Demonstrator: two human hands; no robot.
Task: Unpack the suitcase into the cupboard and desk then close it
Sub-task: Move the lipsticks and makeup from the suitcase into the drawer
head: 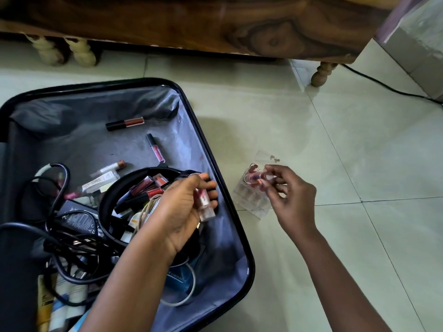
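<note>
Open dark hard-shell suitcase with grey fabric lining [215, 164] is laid flat on the pale tiled floor [359, 164], left of centre. Left hand [184, 207] is held over the suitcase's right edge, grip closed around a few small clear lip-gloss tubes with pink-red contents [203, 204]; exact count cannot be told. Right hand [292, 197] is held over the floor just right of the suitcase, fingertips pinched on a small clear reddish tube [263, 177], blurred. Directly under that hand a clear plastic compartmented organiser [251, 200] is stood on the floor, with some reddish tubes seen inside; whether the pinched tube is touching the organiser cannot be told. Inside the suitcase: a black-capped red lip-gloss tube [125, 123] near the far wall, a slim pink gloss tube with dark cap [155, 148] below it, a white stick with brown tip [111, 167], a round black pouch [112, 200] filled with more red tubes, a tangle of black cables with a black power adapter [74, 219] on the left, white and yellow tubes [60, 303] at the near left corner, a blue item under a clear round lid [179, 281] beneath the left forearm. Dark wooden furniture on turned legs [215, 25] is seen across the top; a black cord [383, 85] is run along the floor at right.
</note>
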